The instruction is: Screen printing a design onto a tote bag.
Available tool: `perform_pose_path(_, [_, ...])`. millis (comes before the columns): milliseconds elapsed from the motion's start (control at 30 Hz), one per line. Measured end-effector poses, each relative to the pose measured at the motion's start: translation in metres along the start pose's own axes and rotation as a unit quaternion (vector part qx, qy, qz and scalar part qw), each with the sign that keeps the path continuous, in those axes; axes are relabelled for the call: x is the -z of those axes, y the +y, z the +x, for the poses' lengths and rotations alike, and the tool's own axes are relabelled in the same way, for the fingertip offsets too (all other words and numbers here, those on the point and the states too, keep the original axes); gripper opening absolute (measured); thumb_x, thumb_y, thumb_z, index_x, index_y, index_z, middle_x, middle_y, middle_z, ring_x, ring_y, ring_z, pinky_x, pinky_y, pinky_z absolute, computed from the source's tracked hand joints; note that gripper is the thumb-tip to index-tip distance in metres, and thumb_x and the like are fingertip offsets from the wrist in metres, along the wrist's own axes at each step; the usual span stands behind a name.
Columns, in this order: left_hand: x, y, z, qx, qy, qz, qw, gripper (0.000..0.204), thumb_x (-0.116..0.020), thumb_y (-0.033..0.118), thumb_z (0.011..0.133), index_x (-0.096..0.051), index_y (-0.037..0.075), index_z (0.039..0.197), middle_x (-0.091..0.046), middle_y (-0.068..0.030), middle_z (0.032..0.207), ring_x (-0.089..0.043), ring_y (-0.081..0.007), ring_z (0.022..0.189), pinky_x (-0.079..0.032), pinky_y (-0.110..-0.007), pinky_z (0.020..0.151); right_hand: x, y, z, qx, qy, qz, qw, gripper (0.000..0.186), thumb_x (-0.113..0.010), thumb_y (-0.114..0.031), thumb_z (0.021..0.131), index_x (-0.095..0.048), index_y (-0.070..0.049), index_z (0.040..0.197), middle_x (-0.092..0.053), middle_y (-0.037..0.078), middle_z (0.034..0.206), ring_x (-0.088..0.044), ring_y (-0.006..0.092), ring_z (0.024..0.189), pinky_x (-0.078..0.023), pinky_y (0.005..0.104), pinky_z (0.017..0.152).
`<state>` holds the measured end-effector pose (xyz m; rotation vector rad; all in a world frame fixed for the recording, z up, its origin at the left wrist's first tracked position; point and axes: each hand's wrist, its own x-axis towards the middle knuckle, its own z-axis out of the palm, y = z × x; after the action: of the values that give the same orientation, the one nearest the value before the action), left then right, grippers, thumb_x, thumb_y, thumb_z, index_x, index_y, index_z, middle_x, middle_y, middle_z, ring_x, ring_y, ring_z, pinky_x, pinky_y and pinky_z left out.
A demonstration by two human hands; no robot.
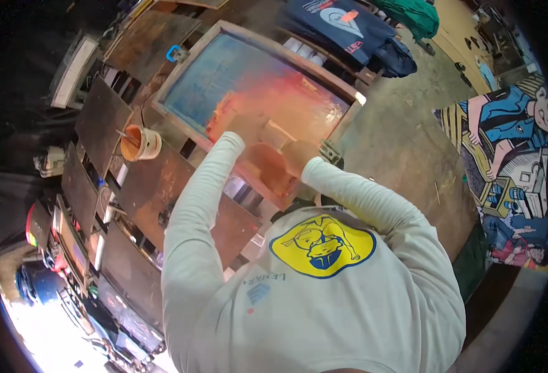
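Squeegee (268, 146): long, ink-smeared blade with a stiff handle, lying across the near half of the printing screen (255, 84); blurred, so its edges are hard to trace.
Left hand (246, 124): closed over the squeegee's left part, fingers wrapped on the handle.
Right hand (297, 155): closed over the squeegee's right part, close to the frame's near rail.
Printing screen: wooden frame with taut blue mesh, flat on a brown platen (162, 186); orange-red ink spreads over the mesh under both hands.
Handling, as I judge it: the squeegee looks light and rigid along the handle, with a springy rubber edge; wet ink likely makes it slippery low down, so the clean top of the handle, taken with both hands well apart, seems the sound grip.
Mesh: probably delicate; it looks fit for even pressure, not a dig from a corner.
Ink bucket (140, 144): orange-stained, with a stirring stick, left of the frame.
Dark shirt (342, 25): spread beyond the screen.
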<state>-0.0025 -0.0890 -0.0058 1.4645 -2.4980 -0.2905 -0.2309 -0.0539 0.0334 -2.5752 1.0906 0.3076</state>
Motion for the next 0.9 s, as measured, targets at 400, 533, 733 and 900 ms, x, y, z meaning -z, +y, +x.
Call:
perform_pose_path(400, [0.035, 0.019, -0.086, 0.077, -0.132, 0.011, 0.988, 0.059, -0.085, 0.027, 0.062, -0.058, 0.008, 0.111, -0.061, -0.0134, 0.111, -0.061, -0.0362, 0.099, -0.051, -0.045, 0.082, -0.022, -0.062, -0.011, 0.121, -0.04, 0.087, 0.988, 0.025, -0.061, -0.025, 0.084, -0.072, -0.004, 0.09, -0.072, 0.018, 0.085, -0.071, 0.0363, 0.081, -0.056, 0.0471, 0.072])
perform_pose_path(533, [0.05, 0.015, -0.039, 0.027, -0.145, 0.04, 0.988, 0.062, -0.087, 0.039, 0.063, -0.061, 0.006, 0.109, -0.064, -0.0151, 0.105, -0.063, -0.0366, 0.095, -0.051, -0.046, 0.082, -0.026, -0.019, 0.007, 0.143, -0.022, 0.119, 0.982, 0.035, -0.063, -0.036, 0.083, -0.071, -0.002, 0.087, -0.069, 0.023, 0.083, -0.068, 0.041, 0.078, -0.055, 0.0506, 0.072])
perform_pose_path(733, [0.044, 0.023, 0.038, 0.102, -0.287, 0.054, 0.951, 0.068, -0.086, 0.058, 0.057, -0.068, 0.006, 0.096, -0.07, -0.0169, 0.092, -0.067, -0.0373, 0.092, -0.051, -0.047, 0.083, 0.004, 0.064, 0.024, 0.09, -0.053, 0.072, 0.992, 0.049, -0.062, -0.044, 0.085, -0.067, 0.001, 0.104, -0.071, 0.023, 0.098, -0.069, 0.0394, 0.091, -0.054, 0.0489, 0.082])
perform_pose_path(900, [0.017, 0.016, 0.057, 0.186, -0.277, 0.009, 0.943, 0.064, -0.086, 0.054, 0.058, -0.067, 0.004, 0.094, -0.07, -0.0179, 0.095, -0.067, -0.0387, 0.094, -0.052, -0.046, 0.081, 0.02, 0.121, 0.049, 0.145, -0.067, 0.054, 0.986, 0.051, -0.064, -0.046, 0.085, -0.065, -0.001, 0.11, -0.07, 0.023, 0.099, -0.068, 0.0393, 0.092, -0.054, 0.0486, 0.081])
